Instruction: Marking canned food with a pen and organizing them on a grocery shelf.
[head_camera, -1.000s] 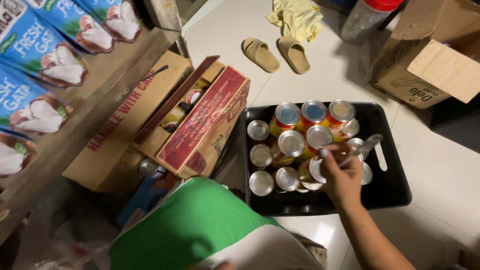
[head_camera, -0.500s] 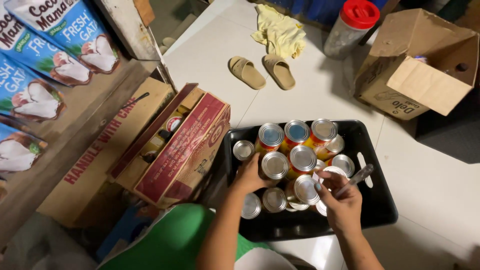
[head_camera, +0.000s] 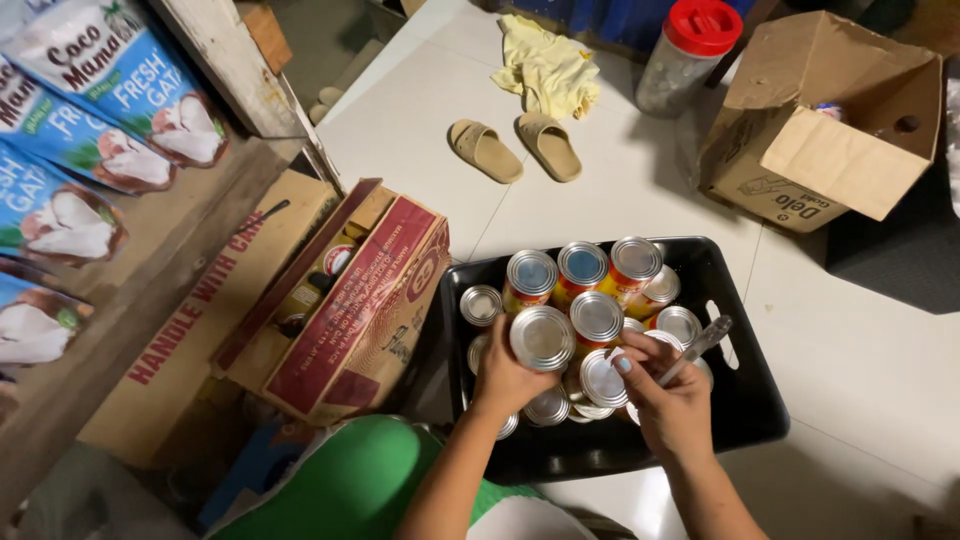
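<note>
Left hand (head_camera: 505, 378) is closed around a silver-topped can (head_camera: 542, 337) lifted just above the other cans (head_camera: 597, 318) stacked in a black crate (head_camera: 745, 385) on the floor, while the right hand (head_camera: 665, 395) grips a pen (head_camera: 697, 348) and touches a neighbouring can

Both forearms bare from elbow to wrist, no sleeves in view, no watch, bracelet or ring to be seen. Left hand (head_camera: 505, 375) and right hand (head_camera: 668, 405) ungloved. Fingernails on the right hand painted a pale light blue; nails of the left hand hidden. Bright green cloth garment (head_camera: 350, 485) at the bottom edge, over the lap or knee, with a white patch of cloth (head_camera: 525, 520) just beside it.
</note>
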